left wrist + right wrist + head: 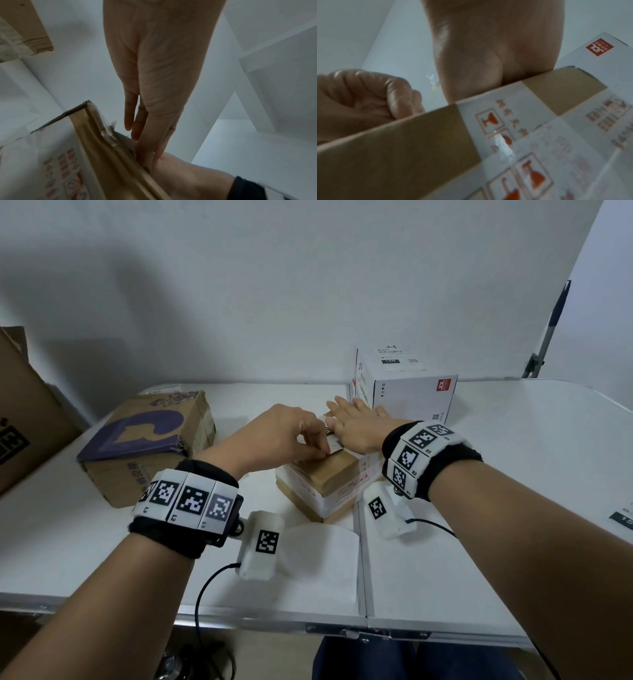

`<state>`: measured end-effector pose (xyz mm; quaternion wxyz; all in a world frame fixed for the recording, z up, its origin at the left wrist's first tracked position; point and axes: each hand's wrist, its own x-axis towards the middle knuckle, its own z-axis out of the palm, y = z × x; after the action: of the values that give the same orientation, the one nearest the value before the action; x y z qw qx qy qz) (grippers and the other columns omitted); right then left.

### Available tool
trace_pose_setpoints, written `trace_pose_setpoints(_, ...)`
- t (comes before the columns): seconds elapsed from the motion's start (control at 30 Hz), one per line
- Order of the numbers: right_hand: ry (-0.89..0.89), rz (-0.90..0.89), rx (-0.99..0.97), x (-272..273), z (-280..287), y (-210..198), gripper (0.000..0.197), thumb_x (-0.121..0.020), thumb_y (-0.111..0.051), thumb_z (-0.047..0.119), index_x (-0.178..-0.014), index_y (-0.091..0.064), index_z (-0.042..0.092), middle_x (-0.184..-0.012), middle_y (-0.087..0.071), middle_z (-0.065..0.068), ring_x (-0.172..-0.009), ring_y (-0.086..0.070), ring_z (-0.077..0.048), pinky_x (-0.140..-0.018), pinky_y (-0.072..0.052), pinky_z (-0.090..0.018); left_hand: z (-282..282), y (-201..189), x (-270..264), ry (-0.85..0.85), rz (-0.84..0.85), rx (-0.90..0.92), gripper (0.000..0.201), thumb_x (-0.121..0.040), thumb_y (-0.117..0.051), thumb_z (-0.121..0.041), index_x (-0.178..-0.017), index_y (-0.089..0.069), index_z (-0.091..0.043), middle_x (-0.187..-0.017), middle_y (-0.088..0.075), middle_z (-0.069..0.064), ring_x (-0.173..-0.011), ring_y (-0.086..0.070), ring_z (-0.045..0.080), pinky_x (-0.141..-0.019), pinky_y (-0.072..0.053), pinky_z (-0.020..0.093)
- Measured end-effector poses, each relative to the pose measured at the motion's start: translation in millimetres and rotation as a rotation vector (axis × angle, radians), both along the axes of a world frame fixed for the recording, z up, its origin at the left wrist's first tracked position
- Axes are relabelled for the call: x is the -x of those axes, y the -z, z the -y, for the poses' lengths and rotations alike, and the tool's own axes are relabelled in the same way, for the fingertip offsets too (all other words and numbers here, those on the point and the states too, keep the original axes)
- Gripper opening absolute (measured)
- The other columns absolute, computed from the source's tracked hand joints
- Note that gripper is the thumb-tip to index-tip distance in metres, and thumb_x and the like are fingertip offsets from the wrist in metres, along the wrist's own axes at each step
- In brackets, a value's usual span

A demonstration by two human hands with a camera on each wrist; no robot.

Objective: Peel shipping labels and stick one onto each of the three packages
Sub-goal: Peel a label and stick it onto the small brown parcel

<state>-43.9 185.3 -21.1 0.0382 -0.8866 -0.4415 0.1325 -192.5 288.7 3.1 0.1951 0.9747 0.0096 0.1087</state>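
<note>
A small brown box (325, 484) wrapped in white tape with red print stands mid-table. On its top lies a white shipping label (335, 442), mostly hidden by both hands. My right hand (346, 412) lies flat on the label with fingers straight, pressing it down. My left hand (320, 448) has curled fingers and pinches the label's near edge. The right wrist view shows the box side (402, 148) and the curled left hand (368, 97). A white box (411, 392) with a label (397, 359) on top stands behind. A brown box with purple print (147, 440) sits at the left.
A white backing sheet (322, 549) lies on the white folding table (479, 542) near its front edge. Another label (621, 517) lies at the far right. A large cardboard carton (20, 412) stands off the table's left end. The wall is close behind.
</note>
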Motion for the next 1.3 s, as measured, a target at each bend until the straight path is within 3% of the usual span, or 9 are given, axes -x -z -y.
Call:
trace_pose_setpoints(0.13,-0.004,-0.002,-0.005,0.1,-0.1,-0.1,0.055,-0.101,-0.009,0.042,-0.153,0.006,0.029,-0.161,0.013,0.007,-0.148,0.012,-0.019,-0.118,0.006,-0.050,0.8,4.1,1.9,-0.024,0.021,0.043,0.011,-0.078,-0.076,-0.016,-0.079,-0.073,-0.027,-0.082,-0.068,-0.013,-0.081,-0.060,0.000,-0.073,-0.045,0.011)
trace_pose_setpoints(0.33,-0.006,0.006,0.013,1.5,-0.2,-1.0,0.056,-0.101,-0.009,0.046,-0.153,0.006,0.030,-0.161,0.013,0.007,-0.148,0.013,-0.019,-0.118,0.006,-0.050,0.6,1.8,2.7,-0.005,-0.001,0.020,0.014,-0.079,-0.074,-0.015,-0.087,-0.074,-0.027,-0.085,-0.066,-0.013,-0.083,-0.059,-0.002,-0.072,-0.039,0.004)
trace_pose_setpoints(0.53,-0.001,0.011,0.022,2.4,-0.6,-2.5,0.056,-0.101,-0.011,0.045,-0.152,0.007,0.030,-0.161,0.014,0.007,-0.148,0.013,-0.020,-0.117,0.005,-0.051,-9.6,0.7,9.9,-0.044,-0.005,0.015,0.030,-0.080,-0.071,-0.007,-0.102,-0.072,-0.026,-0.090,-0.062,-0.020,-0.087,-0.057,-0.003,-0.078,-0.043,0.011)
trace_pose_setpoints(0.7,-0.004,0.017,0.020,2.2,-1.3,-1.9,0.056,-0.101,-0.010,0.045,-0.153,0.006,0.030,-0.161,0.013,0.007,-0.149,0.012,-0.020,-0.117,0.005,-0.052,-12.0,-0.2,8.4,-0.067,-0.016,-0.070,0.017,-0.083,-0.071,-0.015,-0.096,-0.074,-0.025,-0.097,-0.067,-0.008,-0.083,-0.056,0.002,-0.080,-0.047,0.020)
trace_pose_setpoints(0.83,0.000,0.013,0.023,2.3,-1.0,-2.4,0.056,-0.101,-0.011,0.044,-0.153,0.006,0.030,-0.161,0.013,0.007,-0.148,0.012,-0.020,-0.117,0.005,-0.052,-9.4,-1.4,4.8,-0.072,0.044,-0.086,0.012,-0.084,-0.070,-0.013,-0.092,-0.075,-0.019,-0.089,-0.070,-0.007,-0.075,-0.056,-0.002,-0.069,-0.041,0.004)
trace_pose_setpoints(0.93,-0.005,0.017,0.029,3.0,-0.5,-3.2,0.055,-0.102,-0.013,0.040,-0.153,0.006,0.028,-0.161,0.013,0.006,-0.148,0.012,-0.021,-0.117,0.004,-0.053,-9.5,-5.7,4.5,-0.082,0.043,-0.070,0.013,-0.085,-0.067,-0.011,-0.094,-0.074,-0.018,-0.089,-0.070,-0.010,-0.078,-0.060,0.001,-0.067,-0.040,0.001)
trace_pose_setpoints(1.03,-0.021,0.034,0.049,3.3,0.1,-3.9,0.057,-0.102,-0.017,0.034,-0.153,0.007,0.027,-0.161,0.014,0.004,-0.148,0.013,-0.023,-0.117,0.003,-0.054,-9.9,-5.1,4.8,-0.084,-0.015,-0.135,0.014,-0.088,-0.062,-0.012,-0.096,-0.070,-0.020,-0.096,-0.073,-0.008,-0.081,-0.062,0.005,-0.068,-0.043,0.008)
trace_pose_setpoints(1.17,-0.021,0.028,0.052,3.1,0.3,-4.6,0.057,-0.102,-0.018,0.033,-0.153,0.007,0.028,-0.161,0.015,0.005,-0.148,0.013,-0.023,-0.117,0.004,-0.054,-5.4,-2.0,8.7,-0.104,-0.018,-0.253,0.017,-0.091,-0.056,-0.015,-0.099,-0.069,-0.021,-0.093,-0.071,-0.004,-0.082,-0.061,0.015,-0.076,-0.048,0.034)
trace_pose_setpoints(1.3,-0.009,0.021,0.040,2.2,-1.1,-3.2,0.055,-0.102,-0.013,0.040,-0.152,0.007,0.029,-0.161,0.014,0.006,-0.148,0.013,-0.021,-0.118,0.004,-0.053,-3.8,-2.2,9.4,-0.084,0.024,-0.328,0.018,-0.092,-0.053,-0.013,-0.102,-0.068,-0.019,-0.098,-0.069,-0.003,-0.092,-0.060,0.017,-0.080,-0.045,0.034)
